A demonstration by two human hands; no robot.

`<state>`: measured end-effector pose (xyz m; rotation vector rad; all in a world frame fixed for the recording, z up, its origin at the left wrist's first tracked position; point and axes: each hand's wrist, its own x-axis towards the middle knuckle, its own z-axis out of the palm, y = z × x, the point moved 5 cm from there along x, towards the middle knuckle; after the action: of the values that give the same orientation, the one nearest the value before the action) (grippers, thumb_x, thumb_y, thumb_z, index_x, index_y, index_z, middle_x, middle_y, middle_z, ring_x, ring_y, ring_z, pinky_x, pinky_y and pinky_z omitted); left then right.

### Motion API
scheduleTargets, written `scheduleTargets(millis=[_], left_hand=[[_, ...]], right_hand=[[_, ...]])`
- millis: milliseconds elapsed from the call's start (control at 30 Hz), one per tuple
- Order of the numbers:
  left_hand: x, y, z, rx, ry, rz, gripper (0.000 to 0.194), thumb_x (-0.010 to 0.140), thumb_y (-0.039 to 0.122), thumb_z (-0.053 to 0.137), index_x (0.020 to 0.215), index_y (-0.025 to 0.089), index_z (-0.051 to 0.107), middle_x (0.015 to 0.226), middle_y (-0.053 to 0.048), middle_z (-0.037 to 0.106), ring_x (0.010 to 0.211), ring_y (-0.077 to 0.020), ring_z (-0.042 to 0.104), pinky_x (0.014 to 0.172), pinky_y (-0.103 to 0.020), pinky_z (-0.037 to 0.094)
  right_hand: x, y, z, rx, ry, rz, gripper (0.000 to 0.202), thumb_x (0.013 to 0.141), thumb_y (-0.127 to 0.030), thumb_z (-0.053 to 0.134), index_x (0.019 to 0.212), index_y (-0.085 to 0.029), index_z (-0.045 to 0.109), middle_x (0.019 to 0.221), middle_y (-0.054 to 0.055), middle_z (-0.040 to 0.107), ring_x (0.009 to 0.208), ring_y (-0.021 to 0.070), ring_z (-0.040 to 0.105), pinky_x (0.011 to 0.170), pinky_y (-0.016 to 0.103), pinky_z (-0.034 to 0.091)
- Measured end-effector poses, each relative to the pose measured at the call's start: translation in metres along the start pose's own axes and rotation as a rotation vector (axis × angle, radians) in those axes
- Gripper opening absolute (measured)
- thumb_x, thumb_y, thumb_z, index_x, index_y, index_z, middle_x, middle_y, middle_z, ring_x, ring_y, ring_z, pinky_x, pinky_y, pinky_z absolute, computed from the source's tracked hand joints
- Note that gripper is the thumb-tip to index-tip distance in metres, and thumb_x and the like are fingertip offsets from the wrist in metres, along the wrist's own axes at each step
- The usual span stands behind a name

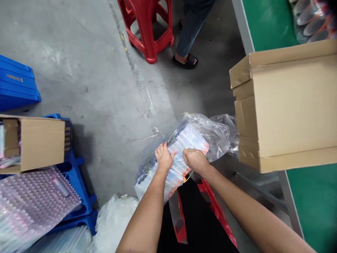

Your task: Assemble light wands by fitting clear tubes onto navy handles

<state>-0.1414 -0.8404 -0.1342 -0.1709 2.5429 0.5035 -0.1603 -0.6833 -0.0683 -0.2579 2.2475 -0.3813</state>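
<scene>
A clear plastic bag (176, 168) packed with slim tube-like items, dark at one end and orange at the other, lies slanted across my lap. My left hand (164, 157) grips the upper side of the bag, its thumb pointing toward the other hand. Curled into a fist, my right hand (195, 160) clutches the bag's film a little to the right. What exactly is pinched inside that fist is hidden. Loose, crumpled film (217, 135) spreads out from the bag's far right end.
On the right, an open cardboard box (297, 109) stands on a green-topped table (271, 23). Leftward are a carton (42, 142), a bundle of wrapped tubes (34, 203), a blue pallet (79, 196) and a blue bin (17, 84). Ahead are a red stool (150, 33) and a person's leg (191, 31).
</scene>
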Motion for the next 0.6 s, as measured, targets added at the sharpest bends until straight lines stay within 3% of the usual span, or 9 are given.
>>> scheduleTargets(millis=[100,233,333,433,500,600], left_hand=[[-0.004,0.0,0.004,-0.01,0.01,-0.018,0.067,0.09,0.047,0.061,0.146,0.016,0.042,0.147,-0.018,0.051,0.138,-0.0336,0.043,0.118,-0.052,0.025],[-0.008,0.001,0.008,-0.036,0.03,-0.053,0.066,0.09,0.038,0.061,0.148,0.012,0.042,0.15,-0.02,0.048,0.143,-0.0362,0.038,0.119,-0.055,0.025],[-0.016,0.003,0.012,-0.066,0.035,-0.054,0.063,0.09,0.034,0.06,0.147,0.011,0.045,0.151,-0.02,0.049,0.144,-0.0348,0.039,0.12,-0.053,0.025],[-0.031,0.008,0.018,-0.102,0.04,-0.063,0.066,0.089,0.038,0.061,0.148,0.011,0.045,0.152,-0.019,0.047,0.145,-0.0345,0.036,0.122,-0.053,0.023],[-0.042,0.012,0.025,-0.129,0.034,-0.071,0.067,0.089,0.04,0.062,0.148,0.013,0.045,0.153,-0.018,0.046,0.145,-0.0346,0.036,0.122,-0.054,0.023],[-0.057,0.019,0.036,-0.171,0.011,-0.075,0.066,0.089,0.038,0.064,0.148,0.015,0.046,0.152,-0.017,0.048,0.143,-0.0341,0.039,0.121,-0.054,0.026]], right_hand=[[0.007,-0.005,0.0,0.056,0.05,0.098,0.029,0.101,-0.021,0.037,0.106,-0.011,0.064,0.106,0.021,0.068,0.106,0.0311,0.063,0.093,0.039,0.041],[0.033,-0.024,-0.003,0.176,0.081,0.202,0.026,0.093,-0.015,0.053,0.117,-0.009,0.06,0.122,0.023,0.062,0.121,0.0334,0.053,0.102,0.041,0.037],[0.046,-0.026,0.006,0.318,-0.007,0.325,0.027,0.089,-0.017,0.063,0.114,-0.008,0.06,0.107,0.017,0.068,0.102,0.0272,0.063,0.088,0.038,0.048],[0.046,-0.012,0.019,0.488,-0.163,0.448,0.028,0.095,-0.038,0.062,0.109,-0.013,0.063,0.094,0.006,0.068,0.078,0.0172,0.065,0.072,0.033,0.054],[0.039,-0.002,0.026,0.584,-0.257,0.527,0.033,0.098,-0.045,0.057,0.108,-0.014,0.064,0.095,0.004,0.067,0.076,0.015,0.065,0.069,0.033,0.056],[0.024,0.007,0.034,0.679,-0.322,0.659,0.033,0.098,-0.043,0.058,0.114,-0.015,0.063,0.104,0.007,0.067,0.084,0.0171,0.066,0.074,0.035,0.058]])
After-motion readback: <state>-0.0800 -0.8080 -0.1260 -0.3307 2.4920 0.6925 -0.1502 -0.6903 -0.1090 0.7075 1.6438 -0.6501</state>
